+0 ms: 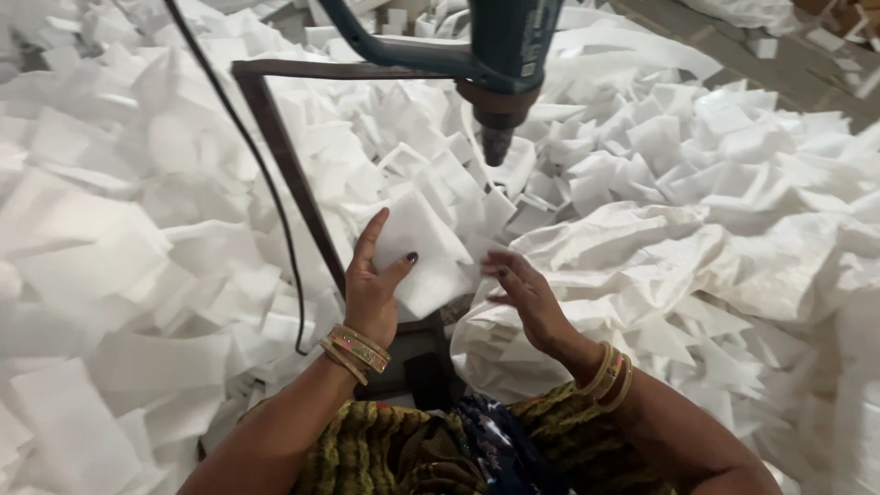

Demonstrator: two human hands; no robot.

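The left hand [371,289] is raised with its back toward the camera, forearm coming up from the lower left and wrist bent slightly back. Its fingers are straight and held together, pointing up, while the thumb swings out to the right and presses on the face of a white sheet [423,255]. The sheet is pinched between thumb and fingers, so this hand is grasping it. Gold bangles [356,351] ring the wrist.

The right hand [524,291] comes in from the lower right, forearm angled up and to the left, with more bangles at its wrist. Its fingers are loosely curled and spread, the tips pointing left toward the sheet's right edge; they are blurred, and I cannot tell whether they touch the sheet or close on anything.

The sheet is a rectangular piece, tilted, held just above the dark metal frame [284,156] and below the nozzle of a blue-green tool [500,55] hanging over the work spot. The nozzle is apart from the sheet. A black cable [252,156] runs down the left side of the frame.

All around lie heaps of similar white pieces [110,229]. A crumpled white sack [660,257] sits just right of the right hand, with cut pieces showing in its mouth
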